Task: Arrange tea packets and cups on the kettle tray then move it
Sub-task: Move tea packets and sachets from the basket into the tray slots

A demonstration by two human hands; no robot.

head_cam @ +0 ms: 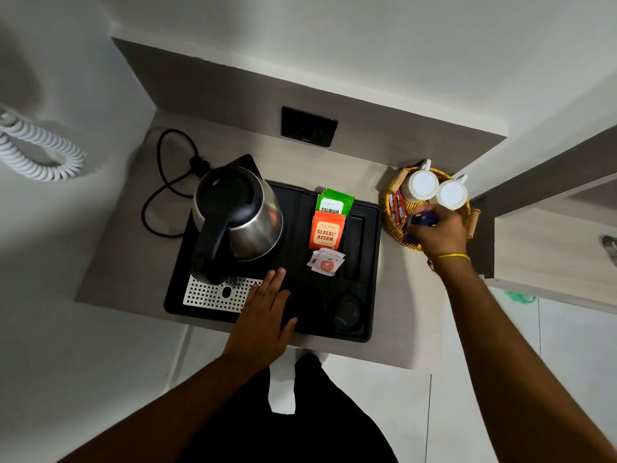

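L hand [267, 309] lay flat, fingers spread, on black kettle tray [372, 262] on desk [133, 262]. R hand [437, 232] gripped blue packet [423, 218] in wicker basket [389, 215] w/ two white cups [423, 183]. Tea packets [326, 228] sat mid-tray, beside kettle [240, 212].

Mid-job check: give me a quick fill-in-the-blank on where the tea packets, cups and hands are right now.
1. The two white cups sit upside down in the ____, not on the black kettle tray.
2. The orange Classic Assam packet lies just in front of the ____ Premium packet.
3. The left hand rests flat on the tray in front of the ____.
4. The right hand reaches into the basket and grips a ____ packet.

Missing words: wicker basket; green; kettle; purple
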